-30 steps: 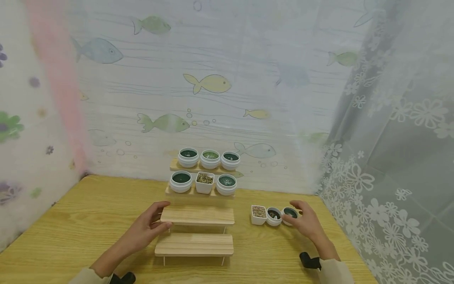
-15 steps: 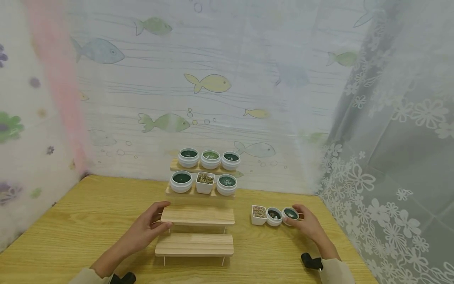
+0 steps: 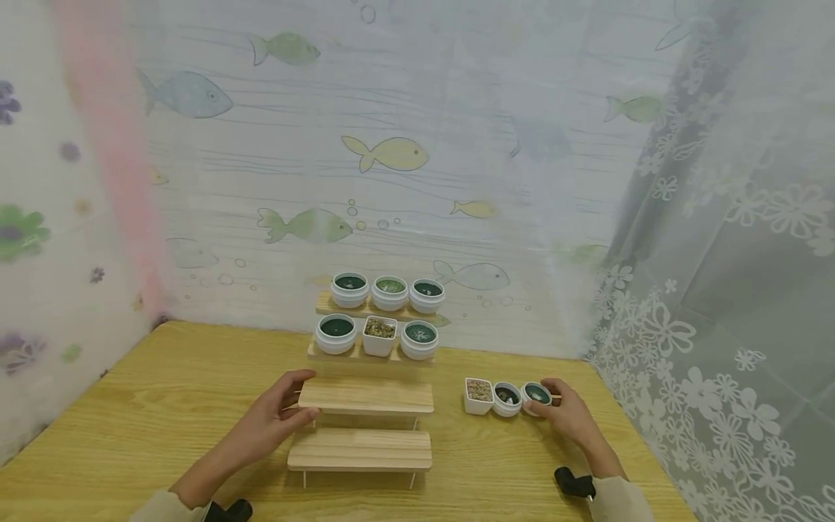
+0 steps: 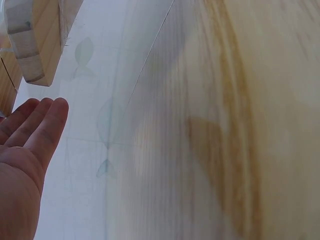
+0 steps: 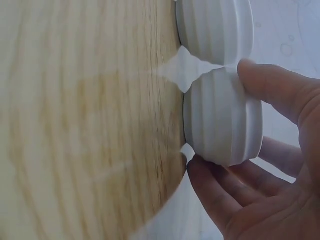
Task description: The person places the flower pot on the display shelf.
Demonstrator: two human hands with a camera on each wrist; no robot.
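Observation:
Toward the right of the table in the head view, my right hand holds a small round white pot with dark green contents. The right wrist view shows the thumb on the rim of this ridged pot and fingers against its side; its base rests on the table. To its left stand another round pot with dark contents and a square white pot of beige grains. My left hand lies at the left end of a wooden shelf; in its wrist view the visible fingers are straight.
A lower shelf stands in front. Behind, on the upper shelves, are several round white pots and a square one with grains. Fish-printed sheeting rises behind the wooden table; flowered sheeting hangs at right.
My right hand has moved slightly right and closed its fingers around the rightmost pot, which now sits a little apart from its neighbour. The left hand stays at the shelf end.

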